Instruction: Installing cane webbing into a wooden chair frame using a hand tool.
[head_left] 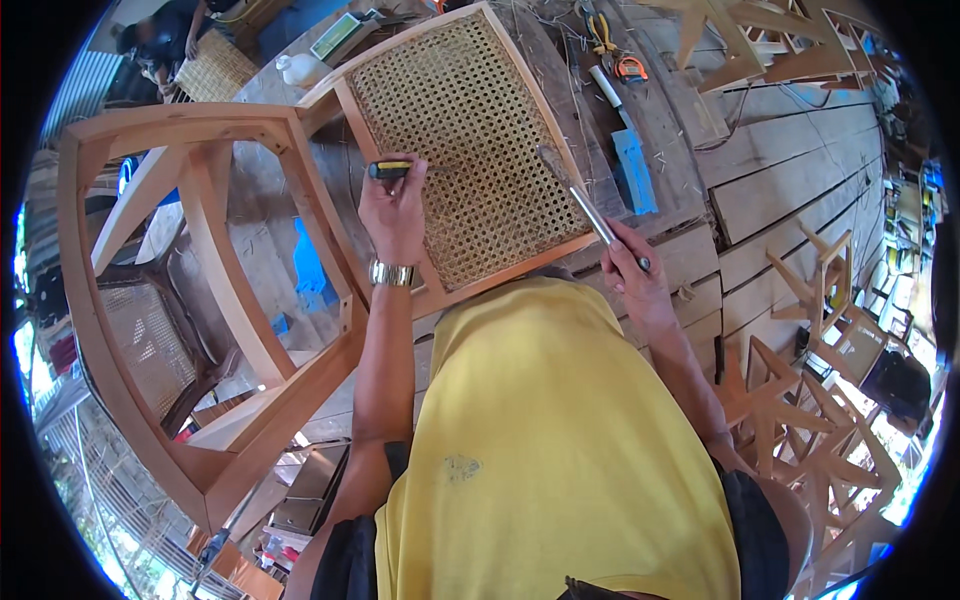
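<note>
A wooden chair frame [330,360] lies on the workbench, with a woven cane panel [470,110] set inside its back section. My left hand [395,220], a metal watch on the wrist, is closed around a screwdriver [390,169] with a black and yellow handle. Its thin shaft points right, over the left part of the cane; whether the tip touches is not clear. In my right hand [637,268] is a hammer [592,213] with a shiny metal handle. The hammer's head is over the right edge of the panel, near the wooden rail.
Beyond the panel lie pliers [600,32], an orange tape measure [630,68], a white-handled knife [606,88] and a blue strip [633,168]. A white bottle [302,70] stands at the far left. Several wooden frames [800,420] crowd the right; another person [165,40] is at upper left.
</note>
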